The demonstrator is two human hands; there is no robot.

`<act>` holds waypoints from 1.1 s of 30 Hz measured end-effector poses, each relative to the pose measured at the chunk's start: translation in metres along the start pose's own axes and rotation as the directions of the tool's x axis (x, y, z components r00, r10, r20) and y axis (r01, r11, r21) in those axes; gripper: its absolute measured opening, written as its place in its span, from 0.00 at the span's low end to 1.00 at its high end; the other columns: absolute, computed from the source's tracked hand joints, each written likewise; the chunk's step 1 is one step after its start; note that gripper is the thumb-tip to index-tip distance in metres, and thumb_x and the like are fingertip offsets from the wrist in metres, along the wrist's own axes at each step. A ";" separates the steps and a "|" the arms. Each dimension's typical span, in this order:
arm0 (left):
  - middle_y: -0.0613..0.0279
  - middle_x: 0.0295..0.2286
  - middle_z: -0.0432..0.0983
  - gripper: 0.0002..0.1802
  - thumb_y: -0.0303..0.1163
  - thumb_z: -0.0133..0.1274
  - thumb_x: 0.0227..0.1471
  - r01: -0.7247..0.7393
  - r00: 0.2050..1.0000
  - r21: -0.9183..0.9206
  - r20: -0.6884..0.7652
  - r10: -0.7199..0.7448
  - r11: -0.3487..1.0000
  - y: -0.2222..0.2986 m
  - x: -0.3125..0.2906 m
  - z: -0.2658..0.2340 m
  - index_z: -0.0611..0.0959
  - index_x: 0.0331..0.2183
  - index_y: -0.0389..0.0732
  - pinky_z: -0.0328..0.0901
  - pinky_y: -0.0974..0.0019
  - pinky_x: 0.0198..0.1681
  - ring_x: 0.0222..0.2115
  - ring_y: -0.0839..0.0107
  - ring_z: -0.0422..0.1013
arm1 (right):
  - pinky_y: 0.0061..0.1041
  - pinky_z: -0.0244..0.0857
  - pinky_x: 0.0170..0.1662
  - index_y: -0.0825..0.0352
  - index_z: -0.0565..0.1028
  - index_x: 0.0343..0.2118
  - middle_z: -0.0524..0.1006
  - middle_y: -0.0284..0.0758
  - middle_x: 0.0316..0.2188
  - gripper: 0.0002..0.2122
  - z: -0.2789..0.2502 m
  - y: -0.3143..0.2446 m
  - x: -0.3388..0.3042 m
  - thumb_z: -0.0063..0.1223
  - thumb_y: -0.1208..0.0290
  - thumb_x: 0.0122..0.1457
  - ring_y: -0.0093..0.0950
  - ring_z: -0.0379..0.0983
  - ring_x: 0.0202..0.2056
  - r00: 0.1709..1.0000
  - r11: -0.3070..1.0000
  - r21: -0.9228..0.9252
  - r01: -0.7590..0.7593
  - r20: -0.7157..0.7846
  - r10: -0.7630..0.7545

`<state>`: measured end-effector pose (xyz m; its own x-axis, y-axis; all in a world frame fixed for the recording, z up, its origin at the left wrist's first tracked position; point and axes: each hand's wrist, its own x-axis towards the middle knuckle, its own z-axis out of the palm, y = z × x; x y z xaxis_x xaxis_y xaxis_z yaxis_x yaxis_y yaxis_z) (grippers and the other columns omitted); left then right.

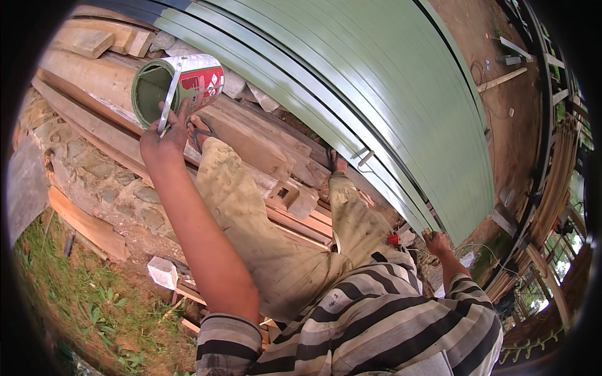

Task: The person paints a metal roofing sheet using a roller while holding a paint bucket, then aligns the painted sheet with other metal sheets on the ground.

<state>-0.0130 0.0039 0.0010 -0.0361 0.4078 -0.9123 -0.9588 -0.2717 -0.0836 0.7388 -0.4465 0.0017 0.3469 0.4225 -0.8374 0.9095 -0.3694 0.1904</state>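
My left hand (168, 135), closed, grips a paint can (210, 78) by a flat metal strip (170, 94) that crosses its mouth. The can is tilted with its opening toward me, and green paint coats its inside. At the right, my right hand (438, 241) is wrapped round the handle end of a paint roller (366, 158). The roller's head rests on the long green ribbed metal sheets (401, 81), which show wet-looking glossy streaks. Part of the roller's handle is hard to make out against the sheets.
Stacked timber beams (251, 138) lie under my sandalled feet, beside a stone wall (106, 169). Grass (94, 307) grows at the lower left. Bare soil (514, 106) with scattered offcuts lies beyond the sheets. A wooden frame stands at the far right.
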 end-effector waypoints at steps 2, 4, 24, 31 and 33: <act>0.34 0.67 0.33 0.35 0.16 0.32 0.60 -0.012 1.000 -0.016 0.010 0.012 1.000 -0.001 -0.002 0.005 0.44 0.66 0.27 0.81 0.61 0.44 0.67 0.35 0.44 | 0.54 0.69 0.46 0.74 0.80 0.34 0.78 0.63 0.32 0.30 0.001 0.007 -0.005 0.48 0.42 0.63 0.60 0.76 0.42 1.000 0.999 -0.050 -0.011 0.019 0.012; 0.34 0.67 0.34 0.34 0.15 0.32 0.60 -0.037 0.998 0.009 0.046 0.037 0.999 0.005 -0.001 0.005 0.47 0.66 0.26 0.81 0.62 0.45 0.67 0.35 0.43 | 0.53 0.70 0.47 0.74 0.81 0.35 0.78 0.63 0.33 0.31 0.002 0.014 -0.005 0.48 0.42 0.62 0.60 0.76 0.43 0.997 0.997 -0.040 -0.065 0.047 0.067; 0.45 0.69 0.40 0.37 0.24 0.40 0.60 0.047 0.998 0.005 -0.041 -0.047 0.999 0.013 0.005 -0.020 0.51 0.68 0.35 0.81 0.58 0.43 0.67 0.38 0.46 | 0.48 0.69 0.55 0.71 0.81 0.42 0.78 0.58 0.45 0.31 0.009 0.053 0.000 0.51 0.40 0.60 0.53 0.75 0.50 0.947 0.959 -0.105 -0.264 0.158 0.279; 0.44 0.68 0.40 0.36 0.24 0.40 0.61 0.075 0.997 -0.008 -0.020 -0.075 0.997 0.014 0.010 -0.021 0.51 0.68 0.35 0.81 0.59 0.43 0.67 0.37 0.47 | 0.50 0.69 0.52 0.73 0.81 0.36 0.79 0.61 0.37 0.31 0.001 0.018 0.010 0.47 0.41 0.63 0.56 0.76 0.45 0.997 0.993 -0.089 -0.072 0.004 0.072; 0.44 0.68 0.41 0.36 0.23 0.40 0.61 0.052 0.998 -0.001 -0.030 -0.052 0.999 0.009 0.004 -0.021 0.51 0.68 0.35 0.81 0.59 0.42 0.67 0.37 0.47 | 0.50 0.69 0.52 0.73 0.82 0.36 0.79 0.60 0.36 0.31 -0.003 0.010 0.007 0.47 0.41 0.62 0.56 0.77 0.44 0.997 0.991 -0.103 -0.082 -0.006 0.082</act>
<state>-0.0161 -0.0151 -0.0118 0.0227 0.3954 -0.9182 -0.9591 -0.2506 -0.1316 0.7515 -0.4450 -0.0008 0.4216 0.3956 -0.8159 0.8967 -0.3155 0.3104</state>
